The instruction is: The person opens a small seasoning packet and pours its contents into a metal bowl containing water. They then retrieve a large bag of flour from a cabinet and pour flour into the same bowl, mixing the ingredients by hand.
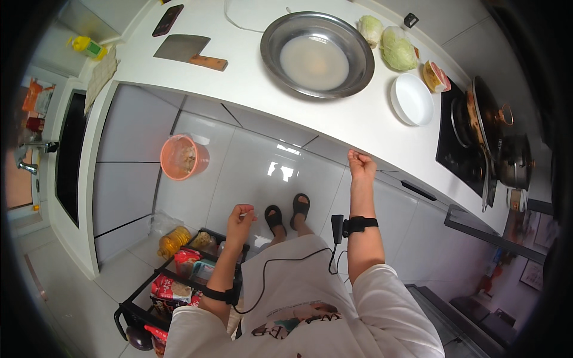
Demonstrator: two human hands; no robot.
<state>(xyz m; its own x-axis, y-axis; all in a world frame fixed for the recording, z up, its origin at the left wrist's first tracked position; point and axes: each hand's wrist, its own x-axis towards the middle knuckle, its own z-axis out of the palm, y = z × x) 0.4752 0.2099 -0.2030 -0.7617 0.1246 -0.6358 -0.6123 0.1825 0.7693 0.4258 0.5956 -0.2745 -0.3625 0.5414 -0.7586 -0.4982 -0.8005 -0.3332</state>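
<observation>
My left hand hangs over the tiled floor, its fingers loosely curled and a gap beside the thumb; I see nothing held in it. My right hand is at the front edge of the white countertop, with its fingers drawn together; I cannot tell whether it touches the edge. On the counter beyond sits a wide stainless steel basin with cloudy whitish liquid in it. A white bowl stands to its right. Left of the basin lies a cleaver with a wooden handle.
Two pale green cabbages rest behind the white bowl. A wok and a dark pot stand by the black cooktop. A pink waste bin and a black rack with food packs occupy the floor. A phone lies behind the cleaver.
</observation>
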